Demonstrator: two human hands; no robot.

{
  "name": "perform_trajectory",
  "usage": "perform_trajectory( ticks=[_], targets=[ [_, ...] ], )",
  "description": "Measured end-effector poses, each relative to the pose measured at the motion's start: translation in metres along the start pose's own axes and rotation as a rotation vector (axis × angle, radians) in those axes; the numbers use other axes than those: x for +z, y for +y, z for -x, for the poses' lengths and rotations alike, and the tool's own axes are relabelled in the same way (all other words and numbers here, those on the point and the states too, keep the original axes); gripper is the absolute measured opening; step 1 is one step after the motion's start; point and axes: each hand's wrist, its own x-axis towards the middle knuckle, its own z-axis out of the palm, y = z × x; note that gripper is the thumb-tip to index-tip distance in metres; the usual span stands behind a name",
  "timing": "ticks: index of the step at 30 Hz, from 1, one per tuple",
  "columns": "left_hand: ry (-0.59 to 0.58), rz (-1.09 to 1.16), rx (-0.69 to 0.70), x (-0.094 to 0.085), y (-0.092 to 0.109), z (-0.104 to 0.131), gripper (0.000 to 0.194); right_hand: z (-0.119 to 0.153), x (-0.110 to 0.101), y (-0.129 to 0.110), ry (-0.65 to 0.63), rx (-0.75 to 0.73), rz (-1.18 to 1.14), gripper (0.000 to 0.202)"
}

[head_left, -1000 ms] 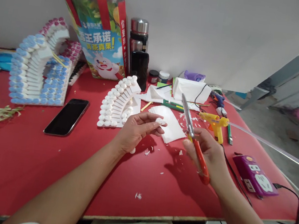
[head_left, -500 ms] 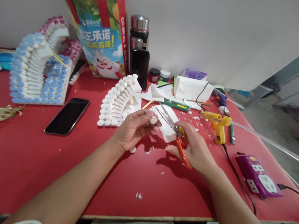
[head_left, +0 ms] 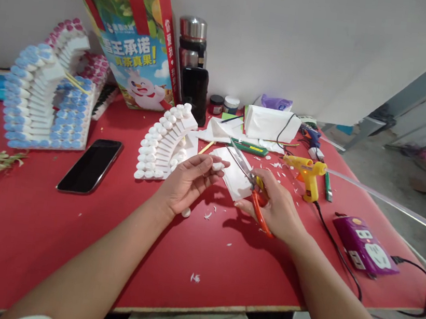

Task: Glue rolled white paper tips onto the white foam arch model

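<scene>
Between the fingertips of my left hand [head_left: 193, 180] is a small white piece [head_left: 218, 166]; its exact kind is hard to make out. My right hand [head_left: 275, 204] is wrapped round the orange handles of a pair of scissors [head_left: 260, 213]. The scissor blades are parted and point up and away, just right of the white piece, without touching it. A small white disc [head_left: 186, 212] lies on the table below my left hand. White paper sheets [head_left: 239, 181] lie behind the blades, and white trimmings [head_left: 209, 214] are scattered around. A curved white model [head_left: 166, 140] stands behind my left hand.
On the red table [head_left: 107, 250] are a phone [head_left: 90, 166], blue-and-white models [head_left: 44, 100], a carrier bag [head_left: 141, 50] and a flask [head_left: 192, 41]. To the right are a yellow glue gun [head_left: 310, 176], a purple power socket [head_left: 365, 246] with its cord, and a green cutter [head_left: 248, 147].
The white piece has turned in my left fingers and now shows its side. My right hand still holds the scissors with parted blades. The whole view has shifted slightly.
</scene>
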Motion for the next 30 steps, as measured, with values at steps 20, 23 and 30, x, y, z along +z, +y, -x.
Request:
perform_trajectory(
  ticks=[20,23,30],
  targets=[
    [0.104,-0.024,0.075,0.006,-0.001,0.0,0.024,0.002,0.011,-0.002,-0.063,-0.085,0.102,0.06],
    [0.068,-0.062,0.083,0.007,-0.002,0.001,0.022,0.001,0.011,-0.001,-0.052,-0.084,0.111,0.058],
    [0.044,-0.071,0.067,0.007,-0.001,0.001,0.019,-0.001,0.005,-0.006,-0.047,-0.027,0.062,0.047]
  ],
)
